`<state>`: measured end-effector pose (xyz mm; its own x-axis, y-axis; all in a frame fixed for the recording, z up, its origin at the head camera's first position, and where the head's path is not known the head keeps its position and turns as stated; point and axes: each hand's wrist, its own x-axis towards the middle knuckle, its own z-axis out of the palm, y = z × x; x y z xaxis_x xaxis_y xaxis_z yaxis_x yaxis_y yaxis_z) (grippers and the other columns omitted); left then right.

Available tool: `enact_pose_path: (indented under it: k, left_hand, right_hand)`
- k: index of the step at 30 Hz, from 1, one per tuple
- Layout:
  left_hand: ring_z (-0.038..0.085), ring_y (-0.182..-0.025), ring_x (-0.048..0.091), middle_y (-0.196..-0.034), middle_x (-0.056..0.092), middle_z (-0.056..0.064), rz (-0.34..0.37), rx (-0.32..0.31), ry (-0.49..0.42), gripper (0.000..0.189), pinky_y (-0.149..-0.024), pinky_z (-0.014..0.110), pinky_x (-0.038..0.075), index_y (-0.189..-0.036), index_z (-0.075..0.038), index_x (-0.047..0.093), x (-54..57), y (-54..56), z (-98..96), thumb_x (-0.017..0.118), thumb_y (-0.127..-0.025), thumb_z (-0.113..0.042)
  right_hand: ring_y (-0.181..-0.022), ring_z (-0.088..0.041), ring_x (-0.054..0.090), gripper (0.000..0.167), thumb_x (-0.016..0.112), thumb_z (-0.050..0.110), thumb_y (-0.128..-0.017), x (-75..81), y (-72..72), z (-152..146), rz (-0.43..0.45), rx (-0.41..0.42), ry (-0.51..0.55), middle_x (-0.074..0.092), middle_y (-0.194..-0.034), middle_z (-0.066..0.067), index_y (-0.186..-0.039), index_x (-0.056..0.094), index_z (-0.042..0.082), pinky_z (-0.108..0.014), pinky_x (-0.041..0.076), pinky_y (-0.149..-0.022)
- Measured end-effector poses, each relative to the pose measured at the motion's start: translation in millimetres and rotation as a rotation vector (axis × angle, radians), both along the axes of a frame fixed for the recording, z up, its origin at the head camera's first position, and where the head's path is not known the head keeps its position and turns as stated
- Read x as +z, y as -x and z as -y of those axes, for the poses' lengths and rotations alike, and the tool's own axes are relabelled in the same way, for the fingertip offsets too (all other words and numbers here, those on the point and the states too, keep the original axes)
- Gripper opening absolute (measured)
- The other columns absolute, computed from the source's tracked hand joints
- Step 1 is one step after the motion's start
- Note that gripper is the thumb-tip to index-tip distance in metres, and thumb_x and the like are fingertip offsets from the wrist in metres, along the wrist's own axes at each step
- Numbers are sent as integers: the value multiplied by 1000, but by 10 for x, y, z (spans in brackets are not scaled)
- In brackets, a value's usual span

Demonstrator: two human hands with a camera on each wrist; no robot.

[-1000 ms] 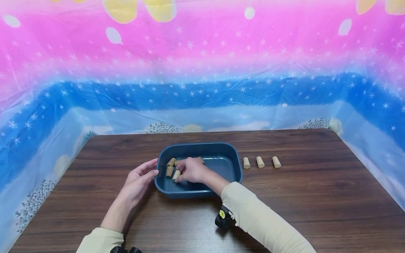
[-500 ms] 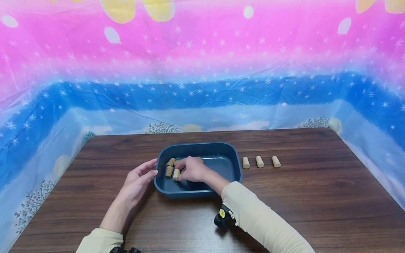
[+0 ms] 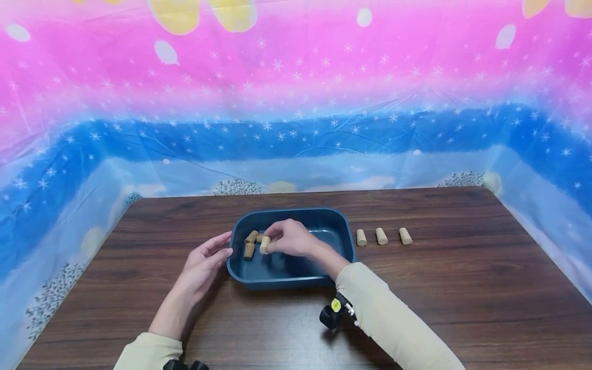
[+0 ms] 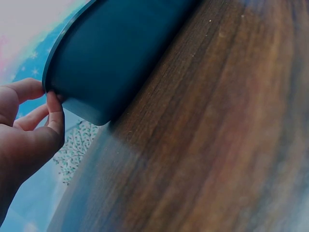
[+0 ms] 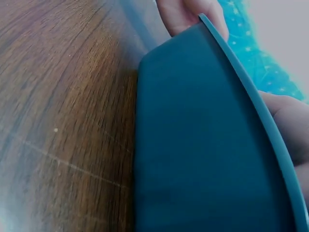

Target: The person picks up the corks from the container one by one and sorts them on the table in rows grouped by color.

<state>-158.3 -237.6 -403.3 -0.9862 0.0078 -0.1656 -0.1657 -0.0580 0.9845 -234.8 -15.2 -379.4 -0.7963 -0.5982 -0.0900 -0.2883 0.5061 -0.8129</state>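
Observation:
A dark blue-grey rectangular tub (image 3: pixel 287 281) stands on the table. Inside, my right hand (image 3: pixel 293 237) pinches a pale cork stopper (image 3: pixel 265 245) between thumb and fingers, just above the tub floor. Darker cork stoppers lie at the tub's left end: one at the back (image 3: pixel 251 236), one in front of it (image 3: pixel 248 251), and another (image 3: pixel 260 238) partly behind the held one. My left hand (image 3: pixel 203 267) rests its fingertips on the tub's left rim; in the left wrist view the fingers (image 4: pixel 55 113) touch that end. The wall hides the held stopper in the right wrist view.
Three pale cork stoppers, left (image 3: pixel 361 237), middle (image 3: pixel 381 236) and right (image 3: pixel 405 236), lie in a row right of the tub on the brown wooden table (image 3: pixel 444 288). A patterned pink and blue cloth (image 3: pixel 296 133) hangs behind the table and along its sides.
My right hand has lifted the pale cork stopper off the tub floor and moved slightly right and back. My left hand has stayed at the rim.

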Motion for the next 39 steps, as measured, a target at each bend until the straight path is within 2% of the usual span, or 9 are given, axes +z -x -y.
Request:
enact_pose_path:
  k: [7, 13, 20, 27, 32, 39]
  left_hand:
    - [17, -122, 47, -146, 37, 18, -1, -2, -2, 52, -94, 17, 43, -147, 1, 35, -29, 17, 1, 54, -99, -7]
    - [14, -120, 49, -147, 36, 19, -8, -18, -17, 54, -96, 19, 42, -147, 2, 34, -14, 25, 11, 54, -99, -9]
    - [11, -116, 52, -146, 37, 18, -3, -7, -12, 53, -95, 18, 43, -147, 2, 35, -3, 28, 22, 54, -99, -8]
    - [15, -120, 49, -146, 37, 17, 13, -7, -14, 53, -95, 19, 43, -147, 1, 35, -27, 26, 19, 54, -99, -7]
    - [15, -120, 49, -146, 36, 18, -1, -8, -17, 54, -95, 18, 43, -147, 1, 35, -8, 13, 27, 55, -98, -9]
    - [11, -116, 51, -146, 37, 18, -3, -7, -15, 54, -94, 18, 43, -147, 1, 36, -13, 8, 24, 56, -98, -9]
  right_hand:
    - [-91, -15, 61, 32, 74, 11, -84, 3, -10, -129, -41, 14, 1, 66, -101, -3, -114, 67, 4, -26, 51, -74]
    - [-93, -16, 60, 32, 74, 9, -83, 42, -12, -234, -63, -3, 0, 65, -102, -3, -114, 66, 4, -28, 51, -74]
    - [-89, -16, 57, 31, 72, 13, -84, 83, -34, -259, -87, -5, 15, 63, -98, -3, -114, 66, 5, -28, 48, -74]
    - [-90, -16, 58, 28, 70, 12, -85, 112, -53, -348, -83, -51, 68, 63, -96, -2, -112, 65, 6, -29, 49, -73]
    - [-91, -19, 57, 30, 67, 11, -87, 201, -58, -439, -86, -74, 137, 62, -99, -4, -116, 63, 6, -30, 50, -70]
    - [-95, -20, 57, 35, 64, 10, -86, 368, -66, -593, -103, -107, 176, 63, -102, -5, -121, 62, 5, -35, 48, -74]
